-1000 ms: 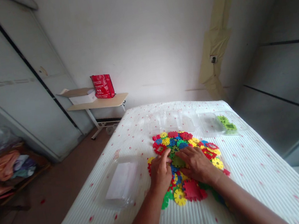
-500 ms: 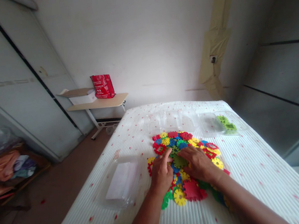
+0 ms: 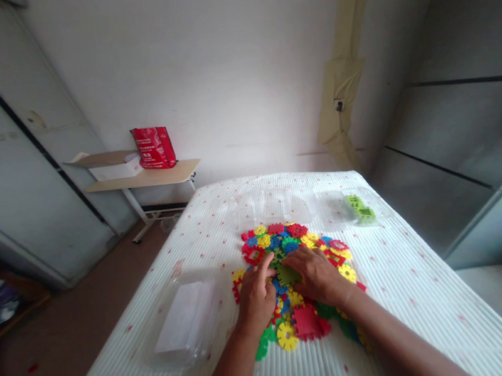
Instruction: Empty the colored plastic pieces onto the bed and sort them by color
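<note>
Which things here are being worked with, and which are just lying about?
Being handled: left hand and right hand on the pile of coloured toy pieces; a green piece between them.
Lying about, untouched: clear box with green pieces, clear tray, red bag, side table, white box.

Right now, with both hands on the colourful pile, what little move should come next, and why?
Probably pinch the green square piece and lift it clear. The right hand lies with its fingers on it, the left hand touches the pile beside it with a forefinger, and the clear tub behind holds only green pieces.
</note>
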Tool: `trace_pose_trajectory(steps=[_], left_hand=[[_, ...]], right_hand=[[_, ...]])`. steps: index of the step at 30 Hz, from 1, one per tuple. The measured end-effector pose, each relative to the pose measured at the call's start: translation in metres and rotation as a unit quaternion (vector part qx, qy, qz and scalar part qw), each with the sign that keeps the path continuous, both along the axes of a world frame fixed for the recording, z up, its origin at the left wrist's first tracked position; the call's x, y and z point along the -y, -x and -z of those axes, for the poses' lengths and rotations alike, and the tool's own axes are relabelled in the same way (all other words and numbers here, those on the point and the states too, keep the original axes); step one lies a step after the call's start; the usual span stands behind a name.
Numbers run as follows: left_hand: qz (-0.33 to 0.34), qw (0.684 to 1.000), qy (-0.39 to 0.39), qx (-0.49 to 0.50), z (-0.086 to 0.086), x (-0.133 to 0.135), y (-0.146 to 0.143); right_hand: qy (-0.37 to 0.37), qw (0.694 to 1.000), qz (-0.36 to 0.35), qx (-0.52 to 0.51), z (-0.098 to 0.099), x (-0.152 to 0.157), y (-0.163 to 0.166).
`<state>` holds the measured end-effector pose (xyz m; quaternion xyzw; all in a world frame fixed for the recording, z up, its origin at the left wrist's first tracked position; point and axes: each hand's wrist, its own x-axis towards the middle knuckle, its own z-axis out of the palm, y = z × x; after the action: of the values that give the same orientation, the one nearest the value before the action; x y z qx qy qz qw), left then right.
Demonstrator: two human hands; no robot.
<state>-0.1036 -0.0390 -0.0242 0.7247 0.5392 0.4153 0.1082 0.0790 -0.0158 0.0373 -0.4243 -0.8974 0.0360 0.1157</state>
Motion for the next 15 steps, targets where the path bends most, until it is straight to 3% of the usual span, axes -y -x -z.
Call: trace_pose_trajectory(steps=[15], left_hand=[[0.048, 0.995, 0.038, 0.085, -0.0037, 0.0011, 0.0044]], right_hand=[[-0.026, 0.999, -0.013, 0.027, -0.0037, -0.0022, 0.0016]])
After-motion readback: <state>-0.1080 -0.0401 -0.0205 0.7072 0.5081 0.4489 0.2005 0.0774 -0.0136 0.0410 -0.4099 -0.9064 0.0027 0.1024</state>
